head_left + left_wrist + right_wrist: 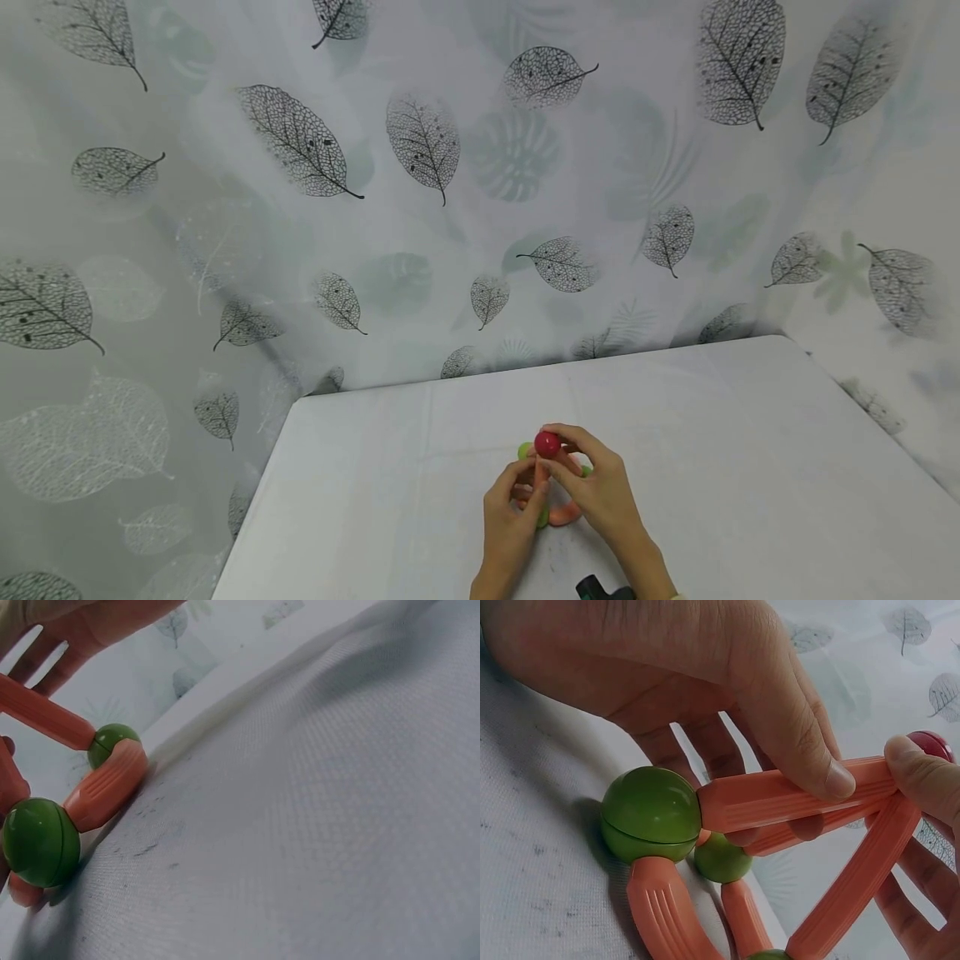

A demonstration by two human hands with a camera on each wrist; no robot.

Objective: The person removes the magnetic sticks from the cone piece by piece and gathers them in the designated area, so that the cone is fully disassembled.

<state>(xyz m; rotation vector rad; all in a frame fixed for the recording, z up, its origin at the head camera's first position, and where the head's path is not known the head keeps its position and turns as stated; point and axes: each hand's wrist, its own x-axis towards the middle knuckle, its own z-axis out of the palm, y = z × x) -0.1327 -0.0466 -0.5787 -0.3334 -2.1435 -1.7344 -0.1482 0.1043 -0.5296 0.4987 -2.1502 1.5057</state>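
Observation:
In the head view, my right hand (606, 490) pinches a red ball (547, 444) between thumb and fingers. My left hand (510, 521) grips a straight orange rod (541, 473) just below that ball. The right wrist view shows several orange rods (780, 796) meeting beside the red ball (934, 744), with thumbs pressed on one rod and at the joint. Lower down, green balls (651, 814) join the rods to curved orange pieces (667, 911). A curved piece (109, 787) between two green balls (41, 841) appears in the left wrist view; fingers partly cover the structure.
A white cloth-covered table (360, 483) lies under the structure, with its far edge against a leaf-patterned curtain (450, 242). The curtain also hangs along both sides. A dark object (592, 587) shows at the bottom edge, near my right forearm.

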